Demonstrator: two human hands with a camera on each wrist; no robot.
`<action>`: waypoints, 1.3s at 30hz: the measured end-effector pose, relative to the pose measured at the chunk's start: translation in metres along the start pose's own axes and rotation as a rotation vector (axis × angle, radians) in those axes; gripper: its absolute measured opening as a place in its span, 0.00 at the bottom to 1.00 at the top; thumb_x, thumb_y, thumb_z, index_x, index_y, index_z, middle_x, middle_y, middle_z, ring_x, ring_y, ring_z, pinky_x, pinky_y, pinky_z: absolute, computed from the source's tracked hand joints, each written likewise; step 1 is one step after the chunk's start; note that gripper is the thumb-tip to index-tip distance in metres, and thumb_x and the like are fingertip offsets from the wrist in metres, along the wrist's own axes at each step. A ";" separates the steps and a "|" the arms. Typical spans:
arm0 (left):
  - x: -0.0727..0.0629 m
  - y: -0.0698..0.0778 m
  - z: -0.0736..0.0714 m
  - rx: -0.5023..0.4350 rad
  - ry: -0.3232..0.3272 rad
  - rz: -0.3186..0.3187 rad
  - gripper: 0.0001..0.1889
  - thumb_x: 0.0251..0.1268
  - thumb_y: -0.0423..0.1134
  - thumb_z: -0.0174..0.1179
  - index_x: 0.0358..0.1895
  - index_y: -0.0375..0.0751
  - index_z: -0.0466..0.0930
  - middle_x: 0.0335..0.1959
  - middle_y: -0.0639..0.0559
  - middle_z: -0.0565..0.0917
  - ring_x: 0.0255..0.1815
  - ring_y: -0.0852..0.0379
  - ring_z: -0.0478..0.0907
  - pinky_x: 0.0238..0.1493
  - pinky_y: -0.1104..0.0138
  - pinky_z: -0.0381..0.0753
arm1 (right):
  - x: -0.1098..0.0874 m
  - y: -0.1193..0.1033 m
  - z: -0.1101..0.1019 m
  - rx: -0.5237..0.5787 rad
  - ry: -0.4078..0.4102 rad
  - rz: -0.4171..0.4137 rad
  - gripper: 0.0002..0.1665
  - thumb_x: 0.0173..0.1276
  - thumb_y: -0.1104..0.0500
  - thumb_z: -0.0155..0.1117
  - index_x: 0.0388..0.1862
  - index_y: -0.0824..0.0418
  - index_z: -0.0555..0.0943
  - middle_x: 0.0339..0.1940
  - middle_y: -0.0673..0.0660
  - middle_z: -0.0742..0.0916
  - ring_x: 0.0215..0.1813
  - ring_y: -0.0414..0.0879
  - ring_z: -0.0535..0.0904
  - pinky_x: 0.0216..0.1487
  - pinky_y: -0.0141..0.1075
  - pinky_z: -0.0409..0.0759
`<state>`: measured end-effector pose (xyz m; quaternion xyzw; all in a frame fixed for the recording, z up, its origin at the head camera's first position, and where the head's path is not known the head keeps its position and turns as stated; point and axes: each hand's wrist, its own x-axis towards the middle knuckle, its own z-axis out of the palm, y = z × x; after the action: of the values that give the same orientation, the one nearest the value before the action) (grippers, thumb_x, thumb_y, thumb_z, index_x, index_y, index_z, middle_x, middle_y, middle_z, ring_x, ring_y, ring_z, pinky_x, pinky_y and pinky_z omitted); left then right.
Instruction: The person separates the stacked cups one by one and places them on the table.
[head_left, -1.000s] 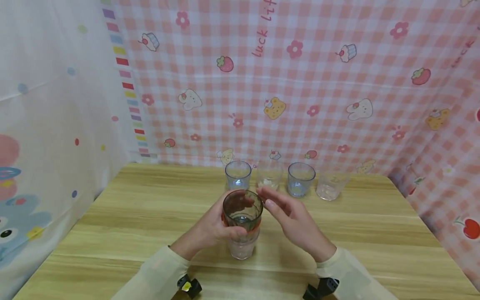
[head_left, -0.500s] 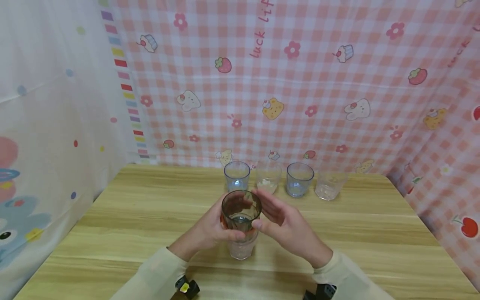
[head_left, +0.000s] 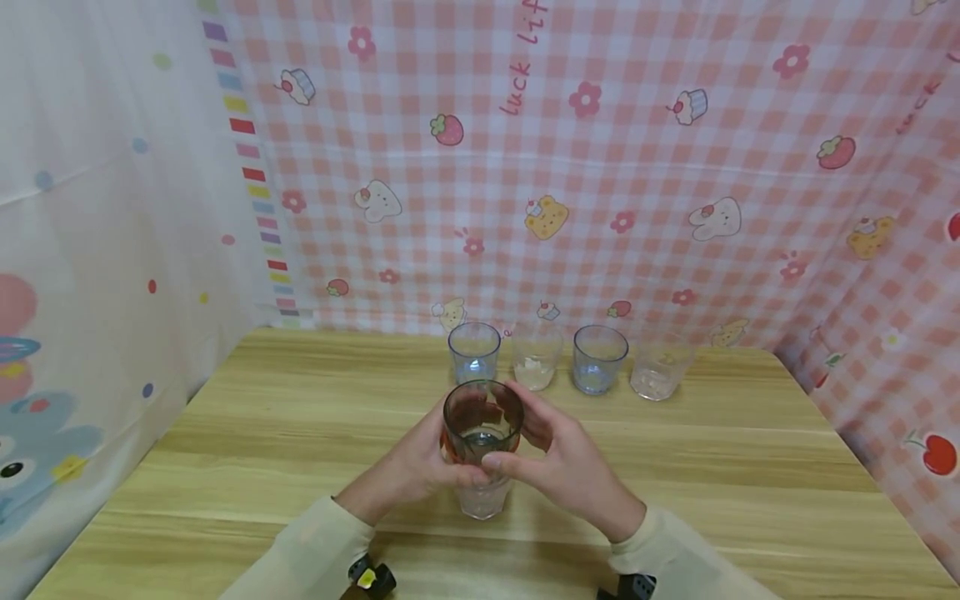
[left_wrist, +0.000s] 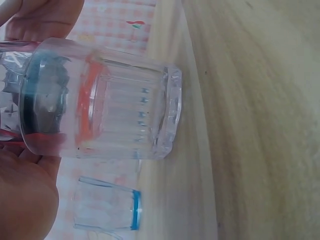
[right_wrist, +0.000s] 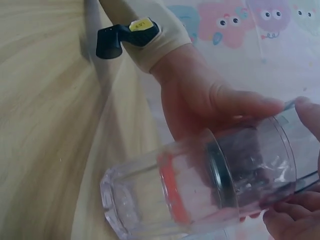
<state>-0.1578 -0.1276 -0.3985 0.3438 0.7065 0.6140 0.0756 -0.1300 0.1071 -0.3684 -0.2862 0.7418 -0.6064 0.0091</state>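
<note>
Both hands hold a stack of nested tumblers at the middle of the table. A smoky dark tumbler [head_left: 480,408] is uppermost, a red-orange one [right_wrist: 175,192] sits inside the stack, and a clear faceted tumbler [head_left: 483,500] forms the bottom. My left hand [head_left: 416,462] grips the stack from the left, thumb across its near side. From the right, my right hand [head_left: 566,475] curls round it, its thumb beside the left thumb. The stack's clear base [left_wrist: 170,112] shows below the fingers; whether it touches the wood, I cannot tell. Most far-side fingers are hidden.
Behind the hands stand a blue-tinted tumbler [head_left: 474,354], a clear one [head_left: 536,362], another blue-tinted one [head_left: 600,362] and another clear one [head_left: 660,371], in a row. Patterned cloth [head_left: 637,167] hangs at the back and sides of the wooden table [head_left: 300,417].
My right hand has moved in from beside the stack and closed round it, its thumb now on the near side. My left hand and the stack have stayed nearly in place.
</note>
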 end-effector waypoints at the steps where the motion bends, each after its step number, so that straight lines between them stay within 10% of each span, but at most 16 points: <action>1: 0.000 0.000 0.000 0.005 0.002 -0.006 0.49 0.59 0.58 0.81 0.79 0.47 0.64 0.75 0.43 0.79 0.75 0.43 0.76 0.76 0.67 0.73 | 0.000 0.000 0.001 -0.005 0.008 0.002 0.53 0.68 0.61 0.80 0.85 0.68 0.62 0.81 0.66 0.76 0.80 0.61 0.74 0.77 0.42 0.76; 39: 0.002 -0.001 -0.001 0.027 -0.032 -0.030 0.49 0.60 0.49 0.82 0.80 0.46 0.63 0.71 0.46 0.82 0.70 0.52 0.81 0.76 0.64 0.75 | 0.008 -0.014 -0.003 -0.025 0.049 -0.112 0.47 0.64 0.66 0.82 0.80 0.64 0.72 0.75 0.65 0.82 0.76 0.58 0.79 0.73 0.37 0.80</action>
<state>-0.1605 -0.1274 -0.3982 0.3439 0.7184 0.5977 0.0915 -0.1322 0.1048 -0.3524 -0.3125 0.7321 -0.6035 -0.0466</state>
